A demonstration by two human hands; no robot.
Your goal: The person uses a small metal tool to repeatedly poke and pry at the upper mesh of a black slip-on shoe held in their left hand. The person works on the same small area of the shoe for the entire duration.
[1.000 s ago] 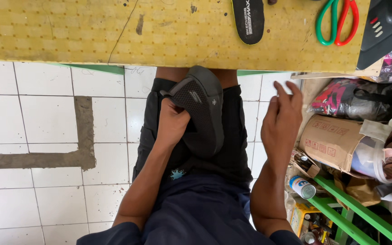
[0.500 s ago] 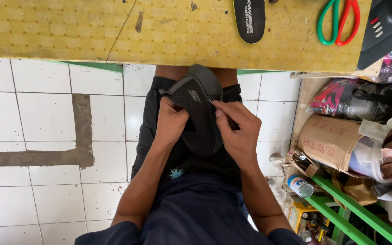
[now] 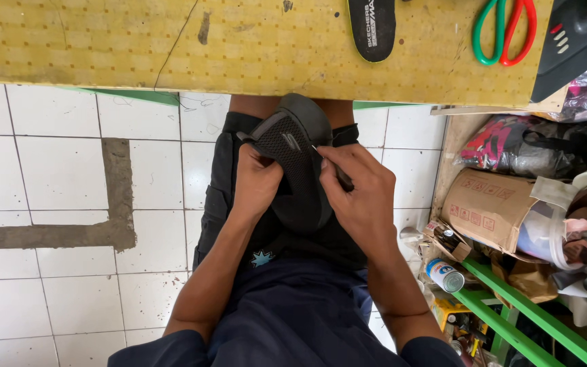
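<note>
I hold a black mesh shoe over my lap, below the edge of the yellow table. My left hand grips the shoe's left side. My right hand rests on its right side, with thumb and fingers pinching a thin needle-like tool at the shoe's upper edge. A black insole lies on the table above, apart from both hands.
Green and red scissors and a black device lie at the table's right end. To my right stand a cardboard box, bags, a small can and a green rack. White tiled floor stretches to the left.
My right hand came in from open air at the right and settled on the shoe's right side. The shoe turned slightly in my left hand.
</note>
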